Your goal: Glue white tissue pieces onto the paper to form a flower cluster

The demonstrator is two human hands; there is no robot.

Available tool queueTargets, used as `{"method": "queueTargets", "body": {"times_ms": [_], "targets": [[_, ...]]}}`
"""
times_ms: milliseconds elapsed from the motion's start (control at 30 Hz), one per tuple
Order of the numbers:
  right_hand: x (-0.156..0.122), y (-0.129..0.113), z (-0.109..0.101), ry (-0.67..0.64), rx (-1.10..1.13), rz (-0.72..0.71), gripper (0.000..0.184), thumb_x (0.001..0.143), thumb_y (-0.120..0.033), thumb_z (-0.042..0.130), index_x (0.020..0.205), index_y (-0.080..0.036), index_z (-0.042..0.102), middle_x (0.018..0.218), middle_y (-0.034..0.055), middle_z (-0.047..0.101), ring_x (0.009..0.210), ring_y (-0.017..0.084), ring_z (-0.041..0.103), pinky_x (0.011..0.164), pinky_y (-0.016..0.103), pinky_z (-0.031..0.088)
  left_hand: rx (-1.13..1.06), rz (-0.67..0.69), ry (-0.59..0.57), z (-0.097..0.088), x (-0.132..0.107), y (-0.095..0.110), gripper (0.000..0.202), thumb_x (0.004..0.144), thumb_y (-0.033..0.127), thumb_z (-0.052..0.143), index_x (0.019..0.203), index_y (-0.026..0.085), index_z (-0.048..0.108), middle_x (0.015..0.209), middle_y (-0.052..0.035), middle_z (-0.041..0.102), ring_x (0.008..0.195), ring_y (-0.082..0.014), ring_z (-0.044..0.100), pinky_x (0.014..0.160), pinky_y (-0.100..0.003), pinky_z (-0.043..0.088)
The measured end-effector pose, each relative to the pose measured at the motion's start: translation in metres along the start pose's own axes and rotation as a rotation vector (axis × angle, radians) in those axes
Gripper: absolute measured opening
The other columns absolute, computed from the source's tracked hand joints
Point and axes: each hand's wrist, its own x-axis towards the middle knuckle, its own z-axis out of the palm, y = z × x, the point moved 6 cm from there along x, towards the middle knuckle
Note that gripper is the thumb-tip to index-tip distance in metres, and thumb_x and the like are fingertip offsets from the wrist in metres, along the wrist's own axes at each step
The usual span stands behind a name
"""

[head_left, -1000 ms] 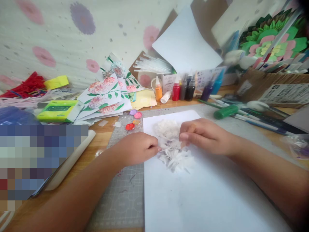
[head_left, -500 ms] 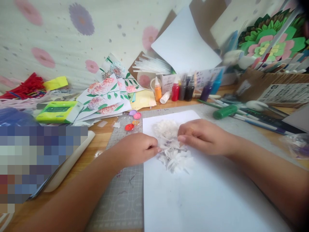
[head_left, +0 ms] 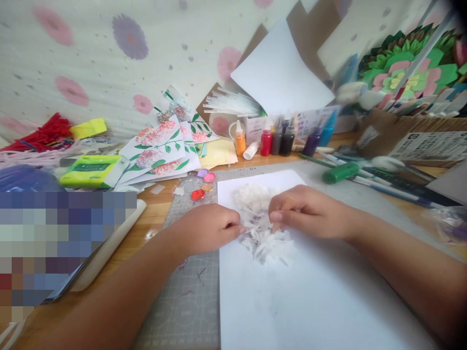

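Note:
A white sheet of paper [head_left: 277, 301] lies on a grey cutting mat [head_left: 175, 311]. Ruffled white tissue-paper pieces [head_left: 268, 247] stand up from its upper part in clumps. My left hand [head_left: 209, 227] is at the left side of the clumps, thumb and fingers pinched together on a bit of white tissue paper. Opposite it, my right hand [head_left: 310, 211] has its fingers curled and the thumb pressed in against the tissue. What its fingertips grip is hidden.
Left of the sheet sit small paint pots [head_left: 198, 194]. Paint bottles [head_left: 266, 141] stand behind, with painted flower cards [head_left: 156, 150] and a yellow-green pack [head_left: 91, 170] to their left. Brushes [head_left: 390, 189], a green bottle [head_left: 341, 172] and a cardboard box [head_left: 412, 136] are at right.
The whole view has shifted slightly, with everything sitting a little lower and to the right. Both hands keep nearly the same pose at the tissue clumps.

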Motion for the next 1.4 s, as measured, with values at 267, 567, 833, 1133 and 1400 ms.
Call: {"method": "queueTargets", "body": {"times_ms": [267, 567, 833, 1133, 1400], "targets": [[-0.001, -0.001, -0.001, 0.011, -0.109, -0.019, 0.027, 0.084, -0.023, 0.041, 0.062, -0.014, 0.053, 0.065, 0.0032, 0.061, 0.058, 0.008, 0.052, 0.055, 0.021, 0.037, -0.005, -0.004, 0.007, 0.000, -0.002, -0.002, 0.036, 0.084, 0.046, 0.034, 0.061, 0.019, 0.043, 0.052, 0.0053, 0.045, 0.049, -0.0079, 0.040, 0.044, -0.022, 0.022], [-0.001, -0.002, 0.000, -0.019, -0.288, -0.012, 0.030, 0.086, -0.027, 0.037, 0.063, -0.014, 0.052, 0.065, 0.0033, 0.060, 0.058, 0.009, 0.051, 0.055, 0.022, 0.034, -0.029, 0.006, 0.008, -0.002, -0.001, 0.001, 0.036, 0.083, 0.044, 0.035, 0.060, 0.018, 0.042, 0.051, 0.0050, 0.044, 0.048, -0.0077, 0.038, 0.044, -0.022, 0.022], [-0.002, -0.002, 0.001, -0.032, -0.340, -0.014, 0.029, 0.087, -0.027, 0.035, 0.066, -0.015, 0.052, 0.067, 0.0041, 0.060, 0.061, 0.010, 0.052, 0.057, 0.023, 0.034, -0.046, 0.003, 0.001, -0.001, -0.002, 0.001, 0.037, 0.083, 0.045, 0.034, 0.060, 0.018, 0.042, 0.052, 0.0043, 0.044, 0.048, -0.0084, 0.038, 0.045, -0.023, 0.021], [-0.002, 0.001, 0.002, -0.054, -0.342, 0.033, 0.030, 0.087, -0.030, 0.034, 0.066, -0.016, 0.050, 0.066, 0.0025, 0.058, 0.060, 0.009, 0.050, 0.056, 0.023, 0.032, -0.042, 0.014, 0.002, -0.002, -0.002, 0.002, 0.036, 0.083, 0.044, 0.034, 0.059, 0.017, 0.042, 0.052, 0.0045, 0.043, 0.049, -0.0082, 0.038, 0.045, -0.023, 0.021], [0.000, 0.009, 0.004, -0.166, -0.276, 0.198, 0.030, 0.087, -0.034, 0.034, 0.068, -0.017, 0.050, 0.061, -0.0006, 0.054, 0.054, 0.008, 0.044, 0.051, 0.022, 0.030, -0.044, 0.025, 0.003, -0.001, -0.002, 0.002, 0.037, 0.083, 0.044, 0.034, 0.059, 0.017, 0.041, 0.052, 0.0041, 0.042, 0.049, -0.0089, 0.038, 0.046, -0.024, 0.021]]}}
